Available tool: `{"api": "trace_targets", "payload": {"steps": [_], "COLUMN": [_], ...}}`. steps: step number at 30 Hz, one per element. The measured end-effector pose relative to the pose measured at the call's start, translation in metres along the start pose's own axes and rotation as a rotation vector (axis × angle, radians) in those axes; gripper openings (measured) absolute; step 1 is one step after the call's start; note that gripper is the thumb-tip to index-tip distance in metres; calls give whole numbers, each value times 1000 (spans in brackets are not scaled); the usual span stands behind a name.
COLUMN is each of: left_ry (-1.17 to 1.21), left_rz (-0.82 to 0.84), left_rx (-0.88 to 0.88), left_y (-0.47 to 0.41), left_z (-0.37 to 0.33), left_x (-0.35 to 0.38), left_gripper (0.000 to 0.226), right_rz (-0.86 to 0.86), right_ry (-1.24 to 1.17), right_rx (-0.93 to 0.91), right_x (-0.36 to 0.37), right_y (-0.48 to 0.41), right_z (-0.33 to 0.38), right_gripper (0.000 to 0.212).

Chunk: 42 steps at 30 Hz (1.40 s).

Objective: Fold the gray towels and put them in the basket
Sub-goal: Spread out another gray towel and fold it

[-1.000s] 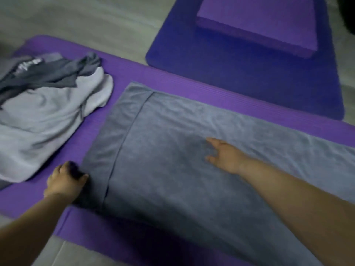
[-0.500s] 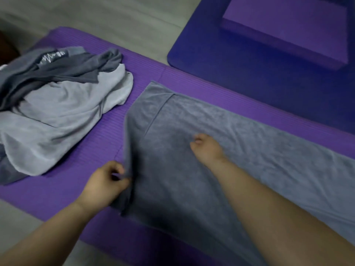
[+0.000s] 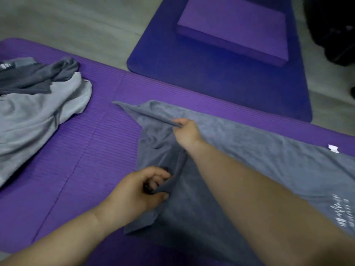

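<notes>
A gray towel (image 3: 269, 160) lies spread across the purple mat (image 3: 80, 160), reaching to the right edge of the view. Its left end is lifted and bunched. My left hand (image 3: 140, 191) pinches the near corner of that end. My right hand (image 3: 187, 132) grips the far edge, which rises in a taut ridge toward the towel's far left corner. A white tag (image 3: 333, 148) and pale printing (image 3: 343, 212) show on the right part. No basket is in view.
A heap of more gray towels (image 3: 36, 108), light and dark, rests on the mat's left side. Beyond lies a dark blue mat (image 3: 221, 81) with a purple foam block (image 3: 236, 29) on it. Something black (image 3: 334, 25) stands at the top right on the gray floor.
Both hands have closed on the towel's left end and pulled it rightward off the mat, so it is now raised and crumpled. The view has shifted right.
</notes>
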<state>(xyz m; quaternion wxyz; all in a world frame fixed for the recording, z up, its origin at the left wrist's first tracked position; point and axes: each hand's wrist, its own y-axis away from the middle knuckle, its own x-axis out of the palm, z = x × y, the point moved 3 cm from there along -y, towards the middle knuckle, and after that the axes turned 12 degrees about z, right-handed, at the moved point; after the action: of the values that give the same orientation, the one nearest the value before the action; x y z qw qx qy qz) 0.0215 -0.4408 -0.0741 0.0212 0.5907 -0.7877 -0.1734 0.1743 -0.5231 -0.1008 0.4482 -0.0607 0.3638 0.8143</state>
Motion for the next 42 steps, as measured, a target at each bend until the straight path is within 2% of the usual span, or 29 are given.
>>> {"api": "trace_targets", "payload": {"steps": [3,6,9,14,16,18,20,22,24,26,29,31,34,36,40,42], "left_ry": [-70,-122,-144,-250,-274,-286,-263,-267,-380,-573,-869,-1028,-1242,-1305,-1260,-1282], "left_rz": [25,89,208,364,438,488,516,614,718,786,834,869,889,855,733,735], "left_rx": [-29,-25,-13,36,24,7,-22,-62,-93,-102,-80,-69,-65,-63,-51,97], "left_y": [-16,-34,-54,-101,-116,-124,-129,-131,-133,-135,-146,-148,-145,-138,-130,-127], "left_z": [-19,-51,-85,-140,-153,-160,-163,-161,-149,-133,-107,-91,-72,-61,-37,-36], "left_x": [24,63,119,232,284,335,381,422,452,458,436,412,378,365,361,357], "left_gripper": [19,11,14,33,30,28,31,27,45,50,41,36,34,37,49,60], "right_rz": [-49,-78,-90,-157,-161,-177,-216,-250,-269,-296,-288,-330,-300,-341,-442,-430], "right_ry": [-76,-213,-294,-446,-476,-495,-548,-584,-547,-517,-422,-447,-461,-502,-463,-406], "right_rx": [-23,-65,-76,-68,-68,-47,-29,5,91,174,317,437,508,534,532,516], "right_x": [-50,-103,-156,-256,-291,-320,-345,-364,-370,-367,-348,-332,-295,-279,-270,-268], "right_y": [11,36,64,113,138,163,185,204,223,240,265,285,310,320,318,312], "right_z": [-28,-62,-103,-181,-220,-256,-289,-321,-355,-395,-450,-472,-484,-487,-484,-476], "right_gripper": [29,26,18,30,26,19,20,26,33,31,15,20,31,29,28,31]}}
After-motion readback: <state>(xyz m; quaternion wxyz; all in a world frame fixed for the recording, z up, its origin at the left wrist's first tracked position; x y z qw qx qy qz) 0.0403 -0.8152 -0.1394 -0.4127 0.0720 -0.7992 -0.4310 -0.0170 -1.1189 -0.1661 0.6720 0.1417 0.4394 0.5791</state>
